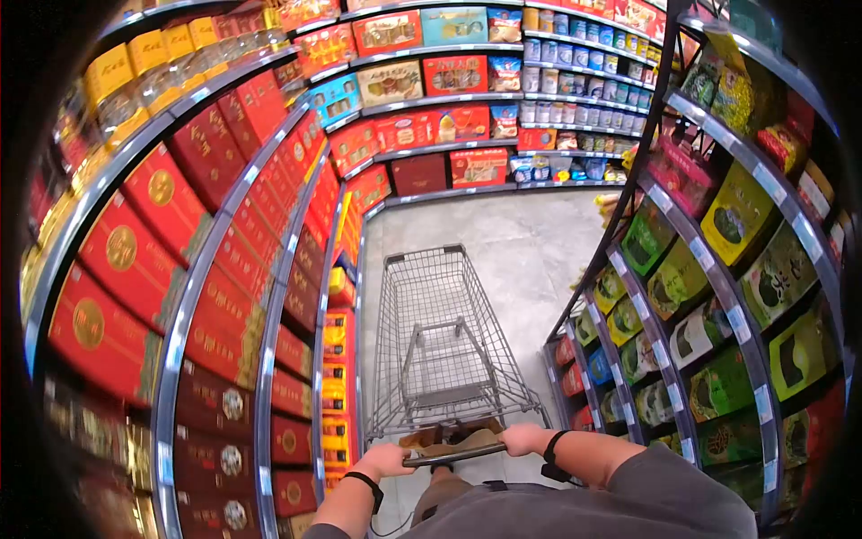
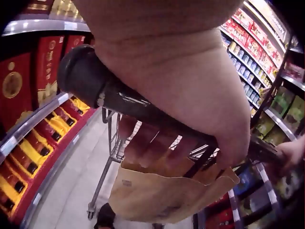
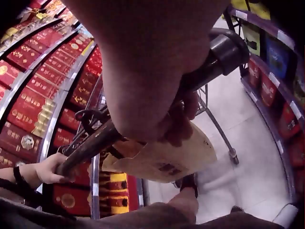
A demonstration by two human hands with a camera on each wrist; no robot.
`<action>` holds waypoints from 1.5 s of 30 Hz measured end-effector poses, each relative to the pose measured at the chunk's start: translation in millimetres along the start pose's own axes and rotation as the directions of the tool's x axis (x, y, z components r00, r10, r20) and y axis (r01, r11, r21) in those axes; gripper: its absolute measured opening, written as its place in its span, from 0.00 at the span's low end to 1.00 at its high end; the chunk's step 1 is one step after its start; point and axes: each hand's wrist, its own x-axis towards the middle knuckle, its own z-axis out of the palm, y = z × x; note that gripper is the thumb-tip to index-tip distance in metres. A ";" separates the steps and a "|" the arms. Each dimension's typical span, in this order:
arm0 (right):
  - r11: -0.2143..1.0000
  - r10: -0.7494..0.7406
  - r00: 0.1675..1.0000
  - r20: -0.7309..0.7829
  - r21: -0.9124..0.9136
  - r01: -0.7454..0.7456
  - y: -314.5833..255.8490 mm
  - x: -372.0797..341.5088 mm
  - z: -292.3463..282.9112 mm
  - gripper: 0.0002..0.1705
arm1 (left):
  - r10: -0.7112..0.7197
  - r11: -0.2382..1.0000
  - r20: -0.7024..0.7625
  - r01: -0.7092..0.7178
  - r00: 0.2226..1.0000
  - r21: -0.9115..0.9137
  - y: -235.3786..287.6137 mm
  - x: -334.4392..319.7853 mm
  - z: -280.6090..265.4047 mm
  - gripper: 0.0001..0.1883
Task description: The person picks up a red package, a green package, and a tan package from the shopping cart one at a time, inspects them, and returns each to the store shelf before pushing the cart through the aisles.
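Both hands are on the dark handlebar (image 1: 455, 455) of a wire shopping cart (image 1: 440, 332). My left hand (image 1: 386, 460) grips the bar near its left end; in the left wrist view its fingers (image 2: 147, 143) curl beneath the bar. Toward the other end, my right hand (image 1: 523, 439) wraps round the same bar, with fingertips showing under it in the right wrist view. A brown paper bag (image 2: 162, 195) sits just below the handlebar, between the hands. Ahead of it, the wire basket shows bare grid and a folded inner frame.
Shelves of red gift boxes (image 1: 121, 238) run close along the left. On the right stand shelves of green and yellow packages (image 1: 709, 332). Shelves with cans (image 1: 575, 85) and boxes cross the far end, beyond a grey tiled floor (image 1: 521, 234).
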 end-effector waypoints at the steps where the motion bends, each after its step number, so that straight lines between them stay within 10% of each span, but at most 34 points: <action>1: 1.000 0.023 1.000 -0.016 0.002 -0.023 2.2 15.6 -14.6 0.18 | 0.023 1.000 -0.009 -0.023 1.000 0.013 -15.7 14.2 -20.1 0.25; 21: 0.938 0.143 0.979 -0.146 0.336 -0.087 187.8 229.7 -225.1 0.16 | 0.331 0.882 0.060 -0.331 0.942 0.335 -156.8 363.2 -340.8 0.27; 45: 0.780 0.475 0.865 -0.163 0.532 -0.329 499.1 329.8 -484.4 0.19 | 0.407 0.744 0.344 -0.526 0.846 0.411 -76.9 808.7 -676.6 0.26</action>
